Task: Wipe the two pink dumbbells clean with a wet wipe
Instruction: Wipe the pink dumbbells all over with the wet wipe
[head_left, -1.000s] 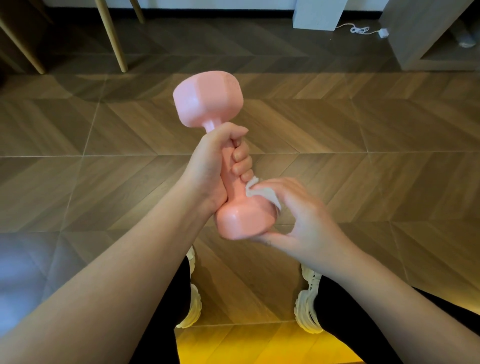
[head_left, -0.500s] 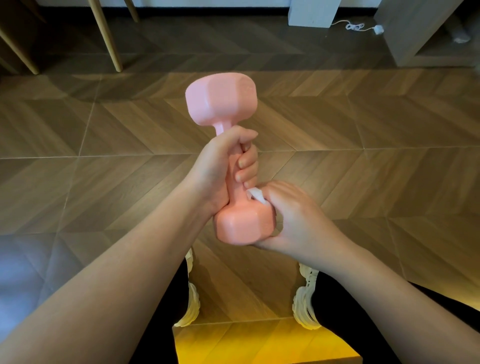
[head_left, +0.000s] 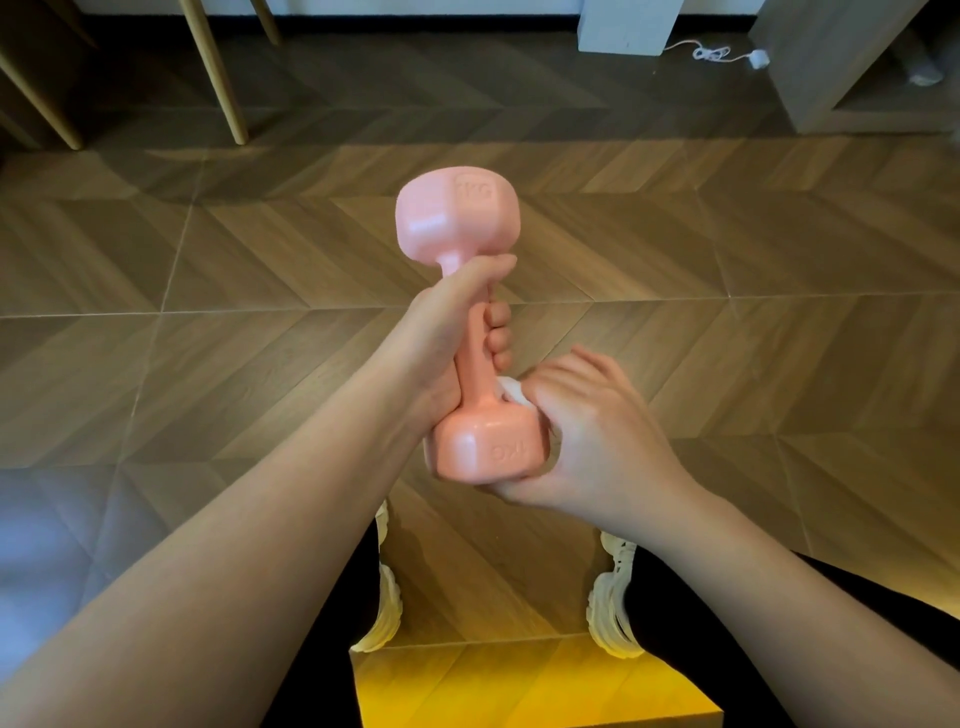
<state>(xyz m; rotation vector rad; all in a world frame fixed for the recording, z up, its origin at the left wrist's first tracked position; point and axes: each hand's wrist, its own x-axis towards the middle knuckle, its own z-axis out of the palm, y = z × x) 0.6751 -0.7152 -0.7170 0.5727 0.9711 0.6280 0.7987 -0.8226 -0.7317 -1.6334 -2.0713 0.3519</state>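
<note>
The pink dumbbell (head_left: 474, 358) stands nearly upright in mid-air at the centre of our view, one head above and one below. We can see only part of its handle, since the left hand (head_left: 441, 338) covers much of it. Raised lettering marks both heads, but it is too blurred for us to read with any confidence. The wet wipe (head_left: 511, 389) shows only as a small white fold at the neck of the dumbbell's lower head. The rest of it is hidden under the right hand (head_left: 597, 441).

Below the dumbbell lies a brown floor (head_left: 727, 260) with a herringbone wood pattern. Far beyond the dumbbell's upper head, to the left, pale wooden legs (head_left: 218, 73) rise out of frame. To the right a white cable (head_left: 717, 53) lies beside a grey cabinet (head_left: 810, 62) that the edge cuts off. Beneath the dumbbell we see two pale shoes (head_left: 387, 597) partly hidden behind dark trouser legs. A yellow surface (head_left: 519, 686) lies between them.

The left hand grips the handle, fingers wrapped tight round it and thumb up beside the neck of the upper head. The right hand cups the right side of the lower head. Its fingers are curled and press the wipe against it, and its thumb lies under the head's bottom edge.
</note>
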